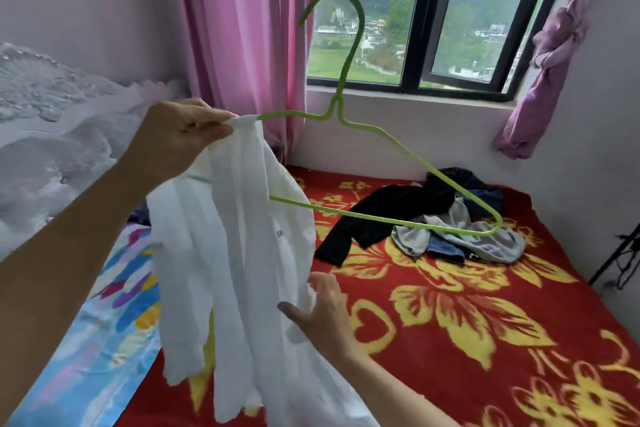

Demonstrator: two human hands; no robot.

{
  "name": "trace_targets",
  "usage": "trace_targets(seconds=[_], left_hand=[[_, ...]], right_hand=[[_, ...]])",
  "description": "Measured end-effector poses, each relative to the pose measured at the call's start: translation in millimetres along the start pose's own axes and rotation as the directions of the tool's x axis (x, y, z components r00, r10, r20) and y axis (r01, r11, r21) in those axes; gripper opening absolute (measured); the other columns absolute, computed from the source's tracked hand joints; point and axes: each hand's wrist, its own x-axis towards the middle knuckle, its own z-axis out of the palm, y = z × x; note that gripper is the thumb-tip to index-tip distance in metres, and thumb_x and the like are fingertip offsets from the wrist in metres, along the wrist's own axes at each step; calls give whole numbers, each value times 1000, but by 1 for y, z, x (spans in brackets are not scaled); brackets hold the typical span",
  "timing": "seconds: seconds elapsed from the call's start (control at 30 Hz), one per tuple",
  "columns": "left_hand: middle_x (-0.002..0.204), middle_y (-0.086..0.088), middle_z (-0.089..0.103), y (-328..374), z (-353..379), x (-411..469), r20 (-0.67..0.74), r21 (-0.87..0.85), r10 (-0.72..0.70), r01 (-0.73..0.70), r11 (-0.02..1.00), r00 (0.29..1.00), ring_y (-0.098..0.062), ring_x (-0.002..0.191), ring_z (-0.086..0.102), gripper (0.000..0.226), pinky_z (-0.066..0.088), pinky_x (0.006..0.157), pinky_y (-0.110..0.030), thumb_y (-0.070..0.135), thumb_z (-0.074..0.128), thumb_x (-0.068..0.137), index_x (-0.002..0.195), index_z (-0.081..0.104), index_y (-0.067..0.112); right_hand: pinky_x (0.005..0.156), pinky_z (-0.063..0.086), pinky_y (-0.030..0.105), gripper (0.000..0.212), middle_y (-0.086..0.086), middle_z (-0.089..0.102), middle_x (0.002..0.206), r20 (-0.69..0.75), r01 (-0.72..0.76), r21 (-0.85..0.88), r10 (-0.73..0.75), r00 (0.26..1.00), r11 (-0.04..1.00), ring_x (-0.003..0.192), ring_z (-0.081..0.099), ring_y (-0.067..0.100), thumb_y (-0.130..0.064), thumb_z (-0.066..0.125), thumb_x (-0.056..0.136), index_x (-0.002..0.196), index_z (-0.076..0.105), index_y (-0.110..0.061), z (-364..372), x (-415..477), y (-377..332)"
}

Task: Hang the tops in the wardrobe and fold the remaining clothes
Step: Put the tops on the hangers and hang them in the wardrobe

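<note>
Limp white top point(242, 236) on green wire hanger point(348, 61).
Both are pinched by left hand point(180, 139); cloth is touched by flat-fingered right hand point(325, 312).

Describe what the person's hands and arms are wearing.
Nothing is worn: the left hand and right hand have no gloves, and no rings show. The left forearm and right forearm are bare, with no sleeve, watch or bracelet in view.

Dark-framed window point(412, 28), daylit, overlooked green hills and buildings. Pink curtain point(242, 28) hung at its left; purple curtain point(550, 55) was knotted at its right. Pale walls point(86, 3). Red blanket point(485, 305), yellow-flowered, lay spread below.
</note>
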Motion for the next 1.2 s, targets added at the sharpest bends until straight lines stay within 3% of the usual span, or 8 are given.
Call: trace_targets(seconds=[0.13, 0.3, 0.53, 0.73, 0.93, 1.03, 1.1, 1.2], left_hand=[[64, 36, 56, 1, -10, -6, -20, -33, -69, 69, 997, 997, 15, 61, 51, 28, 33, 62, 1, 1, 65, 82, 110, 65, -4], [63, 35, 60, -15, -31, -24, -92, -187, -205, 186, 965, 974, 15, 61, 54, 31, 39, 67, 1, 3, 65, 81, 93, 74, 30], [62, 32, 62, -40, -9, -39, -21, -274, -264, 248, 929, 964, 15, 61, 54, 73, 39, 69, 2, -8, 63, 80, 62, 63, 62], [78, 25, 64, -58, 36, -45, 4, 59, -144, 144, 988, 990, 7, 69, 58, 21, 33, 67, 2, -2, 71, 76, 97, 72, -3], [72, -20, 65, -42, 83, -49, -103, 203, -156, 174, 964, 982, -38, 66, 64, 22, 36, 64, -21, -9, 73, 71, 93, 72, -5], [76, -21, 67, -33, 91, -46, -192, 211, -135, 175, 962, 972, -37, 65, 65, 21, 36, 64, -27, -3, 71, 74, 95, 72, -5], [80, -21, 68, -25, 84, -43, -261, 185, -140, 192, 964, 955, -33, 72, 65, 20, 36, 67, -21, 5, 66, 79, 96, 72, -3], [82, -22, 69, -18, 66, -38, -349, 111, -103, 150, 982, 931, -2, 83, 58, 27, 29, 80, 2, 17, 61, 82, 93, 72, -5]], right_hand=[[57, 28, 24, 12, -5, 44, 88, -181, -118, -202, 81, 980, 972, 84, 38, 14, -27, 52, 90, 89, 46, -17, 12, 16, 5], [53, 22, 29, 35, 1, 37, 54, -250, -339, 220, 389, 887, 915, 52, 33, 17, -8, 55, 85, 54, 40, -14, -50, 44, 47], [49, 48, 23, 15, 8, 58, 66, -253, -159, 642, 403, 880, 750, 47, 55, 14, 1, 64, 83, 73, 60, -9, -210, 83, 18], [58, 47, 22, 13, 3, 59, 68, -411, -24, 344, 173, 895, 939, 55, 54, 12, -2, 67, 81, 73, 60, -9, -268, 72, -22], [61, 32, 25, 13, 9, 54, 82, -588, -20, -168, -84, 805, 986, 74, 50, 24, -9, 53, 92, 99, 53, 2, -260, 53, -53], [48, 36, 15, 9, -3, 50, 68, -102, 142, -206, -166, 981, 968, 60, 46, 15, -12, 56, 92, 87, 50, -17, -228, 26, -77], [60, 43, 15, 2, -9, 56, 73, 301, 248, -281, -160, 940, 927, 66, 52, 7, -16, 63, 88, 90, 63, -16, -219, 14, -76], [67, 39, 23, 10, -10, 58, 77, -237, 305, -289, -377, 895, 907, 64, 53, 1, -16, 67, 85, 90, 69, -7, -247, 39, -63]])
